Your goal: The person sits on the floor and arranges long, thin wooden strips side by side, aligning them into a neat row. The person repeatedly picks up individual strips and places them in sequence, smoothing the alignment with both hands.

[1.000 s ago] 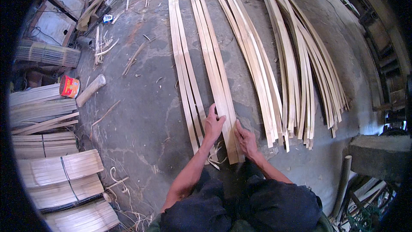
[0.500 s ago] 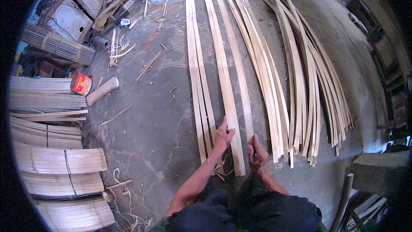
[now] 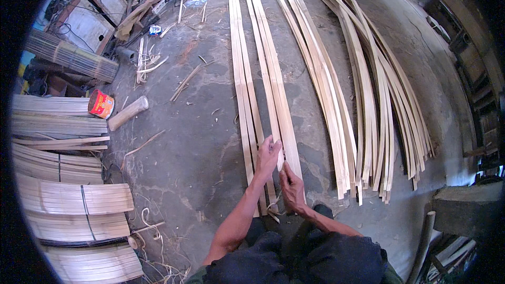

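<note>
Far left, tied slat bundles (image 3: pixel 79 200) lie near a red tin (image 3: pixel 101 104) and a short round log (image 3: pixel 129 113). Next, the first pale strips (image 3: pixel 237 73) run away from me along the floor — and here's my left hand (image 3: pixel 268 155), fingers closed on the near end of the next strip (image 3: pixel 263 68). My right hand (image 3: pixel 292 185) is curled at that end — whether it grips, I can't tell. Further right, long strips overlap in a fan (image 3: pixel 368 89).

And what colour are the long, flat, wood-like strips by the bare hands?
The strips are pale cream-tan, showing best in the head view.
</note>
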### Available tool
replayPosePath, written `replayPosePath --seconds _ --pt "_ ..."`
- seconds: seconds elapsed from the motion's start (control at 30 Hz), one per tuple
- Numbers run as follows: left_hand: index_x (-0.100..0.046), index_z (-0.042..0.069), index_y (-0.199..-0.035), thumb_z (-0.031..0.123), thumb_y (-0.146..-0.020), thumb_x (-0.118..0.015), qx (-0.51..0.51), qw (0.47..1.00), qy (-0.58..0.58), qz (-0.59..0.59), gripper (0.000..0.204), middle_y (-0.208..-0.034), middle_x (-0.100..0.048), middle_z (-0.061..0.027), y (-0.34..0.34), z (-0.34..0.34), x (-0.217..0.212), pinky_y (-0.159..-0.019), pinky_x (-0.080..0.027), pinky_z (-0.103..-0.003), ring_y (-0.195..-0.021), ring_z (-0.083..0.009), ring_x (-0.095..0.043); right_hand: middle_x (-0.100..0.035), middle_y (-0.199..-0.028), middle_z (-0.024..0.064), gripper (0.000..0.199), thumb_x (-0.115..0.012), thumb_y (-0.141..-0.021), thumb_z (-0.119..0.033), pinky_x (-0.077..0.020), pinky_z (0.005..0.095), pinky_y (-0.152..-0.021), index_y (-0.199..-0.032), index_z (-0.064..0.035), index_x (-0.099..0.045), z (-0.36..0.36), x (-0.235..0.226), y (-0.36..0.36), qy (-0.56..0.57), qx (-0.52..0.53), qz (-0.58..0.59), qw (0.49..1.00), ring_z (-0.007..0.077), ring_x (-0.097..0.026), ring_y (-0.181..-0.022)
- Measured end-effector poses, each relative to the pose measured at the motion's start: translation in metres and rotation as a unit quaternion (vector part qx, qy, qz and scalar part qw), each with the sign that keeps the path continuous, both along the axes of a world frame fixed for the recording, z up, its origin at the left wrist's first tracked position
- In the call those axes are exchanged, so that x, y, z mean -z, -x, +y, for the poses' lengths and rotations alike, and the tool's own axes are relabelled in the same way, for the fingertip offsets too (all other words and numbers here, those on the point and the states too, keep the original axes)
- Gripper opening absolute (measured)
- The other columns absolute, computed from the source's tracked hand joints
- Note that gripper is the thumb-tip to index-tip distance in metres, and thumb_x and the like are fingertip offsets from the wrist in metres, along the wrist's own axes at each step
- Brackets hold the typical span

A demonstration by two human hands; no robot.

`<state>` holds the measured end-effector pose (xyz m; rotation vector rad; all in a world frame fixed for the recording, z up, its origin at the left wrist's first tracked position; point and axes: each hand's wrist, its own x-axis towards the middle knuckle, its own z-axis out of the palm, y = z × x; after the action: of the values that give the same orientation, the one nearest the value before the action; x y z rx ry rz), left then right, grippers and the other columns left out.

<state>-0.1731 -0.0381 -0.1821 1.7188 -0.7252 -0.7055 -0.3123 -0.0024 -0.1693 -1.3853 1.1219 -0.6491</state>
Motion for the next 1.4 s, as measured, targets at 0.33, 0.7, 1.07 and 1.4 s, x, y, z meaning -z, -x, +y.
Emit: replayPosePath --seconds 0.33,0.7,1.07,1.4 --pt "-0.042 -0.001 -0.143 0.006 -0.093 -0.054 0.052 0.994 -0.014 0.097 0.052 -0.082 -0.063 -0.0087 0.004 0.016 -0.017 -0.06 -0.053 -0.031 -0.066 -0.0149 -0.063 -0.053 -0.08 0.0228 0.055 -0.048 -0.102 -0.014 -0.0482 0.0335 -0.066 -0.153 -0.0124 -0.027 0.018 0.018 0.012 0.064 -0.119 0.042 0.99 0.0214 -0.055 -0.068" --pt "-0.041 -0.002 -0.144 0.009 -0.095 -0.056 -0.085 0.987 -0.02 0.133 0.053 -0.085 -0.058 -0.0045 0.002 0.0 -0.017 -0.052 -0.048 -0.027 -0.065 -0.011 -0.06 -0.061 -0.104 0.0305 0.059 -0.051 -0.1 -0.011 -0.0492 0.0311 -0.077 -0.154 -0.0109 -0.027 -0.011 -0.017 -0.002 0.063 -0.18 0.046 0.981 0.0168 -0.064 -0.093" --pt "-0.047 -0.005 -0.14 0.017 -0.096 -0.058 -0.106 0.99 -0.026 0.086 0.05 -0.07 -0.056 -0.0014 -0.014 0.028 -0.03 -0.051 -0.045 -0.027 -0.058 -0.0086 -0.054 -0.064 -0.101 0.0134 0.043 -0.051 -0.101 -0.012 -0.0481 0.0269 -0.075 -0.144 -0.0084 -0.046 -0.001 -0.004 0.013 -0.027 -0.196 -0.01 0.98 0.0133 -0.058 -0.086" --pt "-0.049 -0.006 -0.138 0.02 -0.097 -0.059 -0.16 0.984 0.019 -0.07 0.049 -0.062 -0.055 -0.003 -0.044 0.036 -0.082 -0.049 -0.044 -0.03 -0.054 -0.0094 -0.052 -0.064 -0.089 0.0169 0.032 -0.056 -0.1 -0.017 -0.0505 0.0339 -0.072 -0.129 -0.0048 -0.06 0.008 -0.018 0.034 0.074 -0.153 0.058 0.984 0.025 -0.063 -0.078"
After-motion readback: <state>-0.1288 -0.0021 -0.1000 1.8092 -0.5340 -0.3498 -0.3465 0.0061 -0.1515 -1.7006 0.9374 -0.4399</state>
